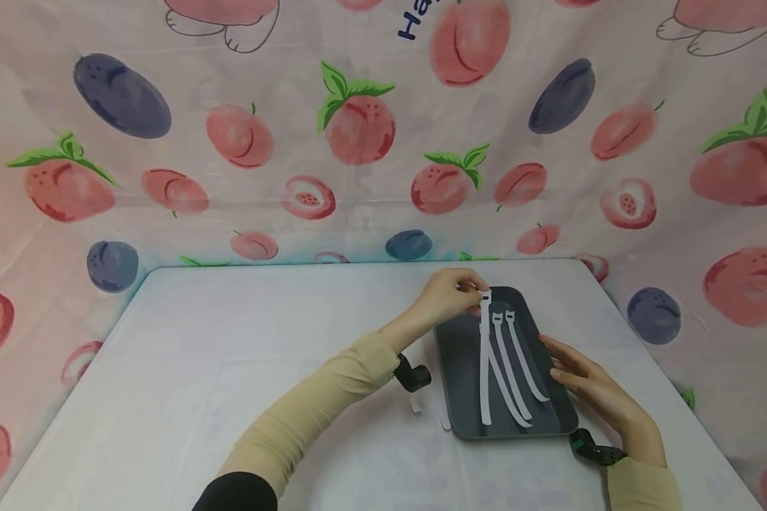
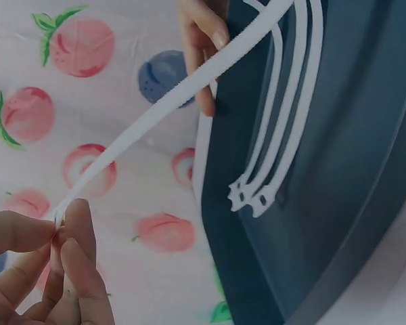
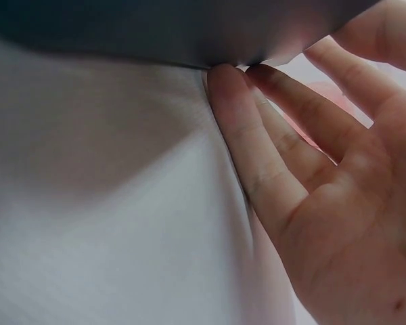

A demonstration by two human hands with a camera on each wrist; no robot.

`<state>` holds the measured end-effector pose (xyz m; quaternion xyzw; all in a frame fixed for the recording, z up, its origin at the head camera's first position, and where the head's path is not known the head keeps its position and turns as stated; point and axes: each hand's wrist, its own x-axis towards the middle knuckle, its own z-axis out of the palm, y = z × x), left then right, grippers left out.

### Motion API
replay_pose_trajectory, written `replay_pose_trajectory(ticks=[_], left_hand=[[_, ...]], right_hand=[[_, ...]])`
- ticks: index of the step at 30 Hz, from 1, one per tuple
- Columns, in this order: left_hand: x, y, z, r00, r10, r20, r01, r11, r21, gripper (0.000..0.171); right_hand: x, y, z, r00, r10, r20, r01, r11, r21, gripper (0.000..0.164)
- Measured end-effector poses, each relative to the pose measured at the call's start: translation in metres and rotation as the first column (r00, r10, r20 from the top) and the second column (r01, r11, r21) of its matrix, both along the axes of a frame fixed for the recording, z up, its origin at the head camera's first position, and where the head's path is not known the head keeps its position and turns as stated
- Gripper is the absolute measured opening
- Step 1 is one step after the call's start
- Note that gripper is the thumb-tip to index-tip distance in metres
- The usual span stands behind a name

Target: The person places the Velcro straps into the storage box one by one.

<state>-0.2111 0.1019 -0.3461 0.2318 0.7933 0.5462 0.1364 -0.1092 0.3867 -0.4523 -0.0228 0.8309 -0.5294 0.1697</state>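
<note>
My left hand [image 1: 450,292] pinches the head end of a white cable tie [image 1: 485,365] between thumb and fingers. In the left wrist view that tie [image 2: 155,116] stretches from the fingertips up across the dark grey tray [image 1: 461,408]. Several more white cable ties [image 1: 524,363] lie side by side in the tray, their slotted heads towards its far end. At the tray's right side is my right hand [image 1: 597,389], its fingers extended. The right wrist view shows those fingertips [image 3: 231,95] against the tray's edge [image 3: 155,47], with no tie in that hand.
Left of the tray, a narrow white strip [image 1: 444,417] and a small white piece [image 1: 416,405] show on the white table [image 1: 262,341]. Behind the table hangs a fruit-print cloth [image 1: 358,234]. Each wrist carries a black camera [image 1: 412,375].
</note>
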Motion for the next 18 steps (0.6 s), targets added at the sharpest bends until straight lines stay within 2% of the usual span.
replay_pose_trajectory(ticks=[8,18], left_hand=[[-0.008,0.006,-0.008,1.000,0.019,0.016,-0.018,0.999,-0.036,0.012],[-0.021,0.016,-0.024,0.997,0.058,0.045,-0.054,0.995,-0.083,0.014]], right_hand=[[0.000,0.001,0.000,1.000,0.001,-0.004,-0.001,1.000,-0.006,0.061],[0.000,0.000,0.000,1.000,-0.004,-0.004,0.004,1.000,-0.005,0.060]])
